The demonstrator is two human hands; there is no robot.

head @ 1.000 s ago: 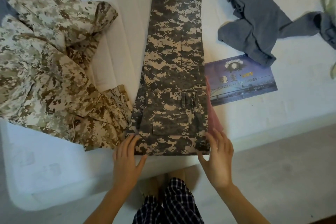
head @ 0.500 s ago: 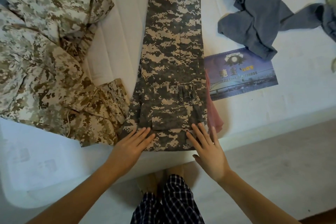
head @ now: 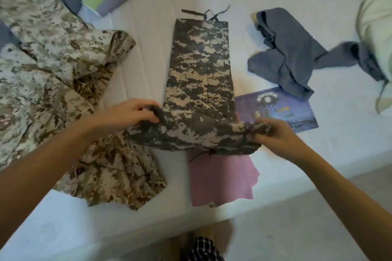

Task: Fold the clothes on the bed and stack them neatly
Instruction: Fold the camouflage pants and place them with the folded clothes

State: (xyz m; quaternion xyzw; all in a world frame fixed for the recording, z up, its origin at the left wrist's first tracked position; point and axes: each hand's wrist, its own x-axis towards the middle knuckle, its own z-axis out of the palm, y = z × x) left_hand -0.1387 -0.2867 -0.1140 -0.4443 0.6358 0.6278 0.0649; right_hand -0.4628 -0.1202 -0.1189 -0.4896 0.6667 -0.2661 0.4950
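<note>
Both our hands are working one garment: our left hand [head: 127, 114] and right hand [head: 275, 133] are each pinching a near corner of the long grey digital-camouflage trousers [head: 199, 74], holding that end raised over the white bed [head: 318, 176]. We are judging this fold as barely begun. The crumpled tan camouflage clothing [head: 53, 70] and rumpled blue-grey garment [head: 292, 57] are lying unfolded, a pink cloth [head: 220, 178] is lying beneath, and no stack is showing.
</note>
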